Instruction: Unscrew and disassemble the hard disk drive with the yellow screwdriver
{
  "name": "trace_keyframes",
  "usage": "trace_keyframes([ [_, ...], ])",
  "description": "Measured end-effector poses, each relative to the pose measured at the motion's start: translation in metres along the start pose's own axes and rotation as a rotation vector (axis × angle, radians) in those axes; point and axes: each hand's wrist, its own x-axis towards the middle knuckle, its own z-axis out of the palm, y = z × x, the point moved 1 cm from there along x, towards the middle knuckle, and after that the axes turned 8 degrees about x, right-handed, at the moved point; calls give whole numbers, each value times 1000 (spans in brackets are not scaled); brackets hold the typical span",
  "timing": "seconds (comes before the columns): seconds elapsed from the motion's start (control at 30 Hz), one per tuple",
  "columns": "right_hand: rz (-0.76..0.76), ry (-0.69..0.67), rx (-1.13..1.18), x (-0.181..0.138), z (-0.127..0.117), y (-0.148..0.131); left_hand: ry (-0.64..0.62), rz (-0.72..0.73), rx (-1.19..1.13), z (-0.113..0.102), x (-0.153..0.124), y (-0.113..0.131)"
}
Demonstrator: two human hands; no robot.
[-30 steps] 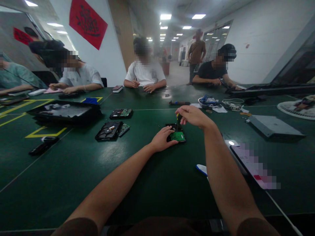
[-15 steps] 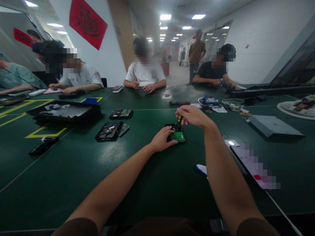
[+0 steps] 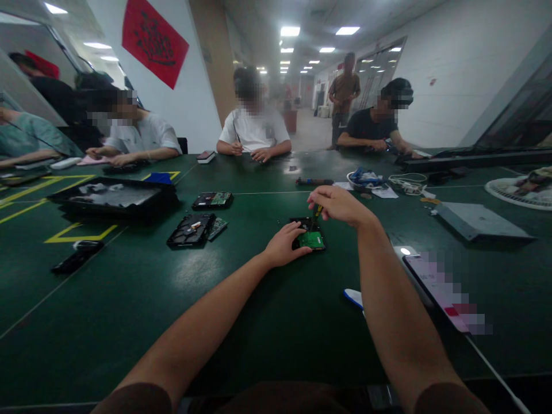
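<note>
A black hard drive with a green circuit board (image 3: 312, 238) lies on the dark green table (image 3: 241, 322) in front of me. My left hand (image 3: 284, 244) rests on its left edge, fingers curled over it and pressing it down. My right hand (image 3: 338, 203) hovers just above the drive, pinched on the yellow-and-black handle of a small screwdriver (image 3: 316, 214) that stands nearly upright with its tip on the board.
Two more opened drives (image 3: 192, 229) (image 3: 213, 199) lie to the left, beside a black tray (image 3: 112, 195). A phone (image 3: 444, 290) and a white-blue object (image 3: 354, 297) lie at my right. A grey panel (image 3: 478, 219), cables and a bowl sit farther right. Several people sit around the table.
My right hand has turned slightly on the screwdriver handle, which now leans a little to the right. My left hand and the drive have stayed put.
</note>
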Motion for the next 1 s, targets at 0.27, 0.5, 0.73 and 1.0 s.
trace_keyframes([
  [0.27,-47,-31,-32,1,-3,4,0,-4,-3,-1,0,1],
  [0.5,-26,37,-78,1,-4,5,-12,-6,7,-4,-1,3],
  [0.73,-23,-33,28,-1,-2,2,-15,-8,4,0,0,0],
  [1.0,-37,63,-114,2,-5,6,-8,-6,-5,0,0,0],
])
